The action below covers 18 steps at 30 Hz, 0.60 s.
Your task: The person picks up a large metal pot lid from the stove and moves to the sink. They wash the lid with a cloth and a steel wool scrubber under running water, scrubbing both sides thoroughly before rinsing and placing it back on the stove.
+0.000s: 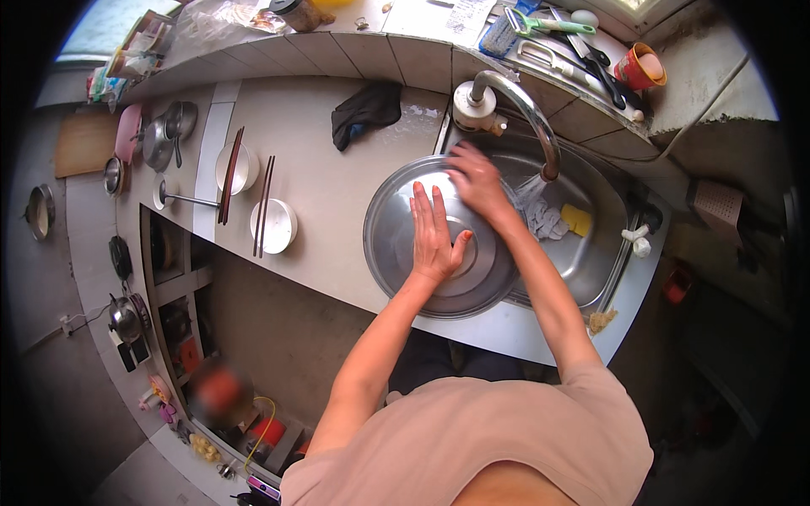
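Note:
A large round stainless-steel pot lid (392, 234) lies partly on the counter and partly over the left side of the sink. My left hand (436, 243) rests flat on its middle, fingers spread, and hides part of the centre. Near the lid's upper right rim is my right hand (478, 180), blurred, with outstretched fingers and no object visible in it. Water runs from the curved chrome faucet (528, 104) into the steel sink (585, 275). Under the stream lies a wet grey-white cloth (545, 218), beside a yellow sponge (576, 220).
Two white bowls (278, 237) carry dark chopsticks (264, 205) across their rims. A black cloth (367, 114) lies at the back. Knives (591, 60), a green-handled peeler (557, 25) and a red cup (633, 66) stand on the ledge. Pans (158, 145) sit far left.

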Available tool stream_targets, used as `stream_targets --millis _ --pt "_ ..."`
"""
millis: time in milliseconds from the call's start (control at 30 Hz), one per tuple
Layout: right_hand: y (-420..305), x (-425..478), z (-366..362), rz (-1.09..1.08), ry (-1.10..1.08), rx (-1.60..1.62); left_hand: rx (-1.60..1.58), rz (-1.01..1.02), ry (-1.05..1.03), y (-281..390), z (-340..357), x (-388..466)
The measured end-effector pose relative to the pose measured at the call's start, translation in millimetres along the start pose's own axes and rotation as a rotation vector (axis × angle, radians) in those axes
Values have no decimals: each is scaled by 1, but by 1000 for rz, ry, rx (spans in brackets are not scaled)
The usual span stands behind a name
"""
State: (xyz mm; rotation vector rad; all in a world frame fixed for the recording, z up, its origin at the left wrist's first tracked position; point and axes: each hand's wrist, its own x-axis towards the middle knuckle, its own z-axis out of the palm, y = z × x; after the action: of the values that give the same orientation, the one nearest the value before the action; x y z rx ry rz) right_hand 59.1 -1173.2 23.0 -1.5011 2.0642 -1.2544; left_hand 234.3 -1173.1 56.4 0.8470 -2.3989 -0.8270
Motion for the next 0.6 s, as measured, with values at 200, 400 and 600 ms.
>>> stream_targets --millis 200,400,600 --pt "-23 -44 -13 -20 14 39 -5 -49 44 -6 -1 -1" --pt "-7 -143 -58 220 115 -45 47 -51 -38 -3 -3 -4" --pt "83 -42 -34 509 41 399 71 -21 -80 2 -3 6"
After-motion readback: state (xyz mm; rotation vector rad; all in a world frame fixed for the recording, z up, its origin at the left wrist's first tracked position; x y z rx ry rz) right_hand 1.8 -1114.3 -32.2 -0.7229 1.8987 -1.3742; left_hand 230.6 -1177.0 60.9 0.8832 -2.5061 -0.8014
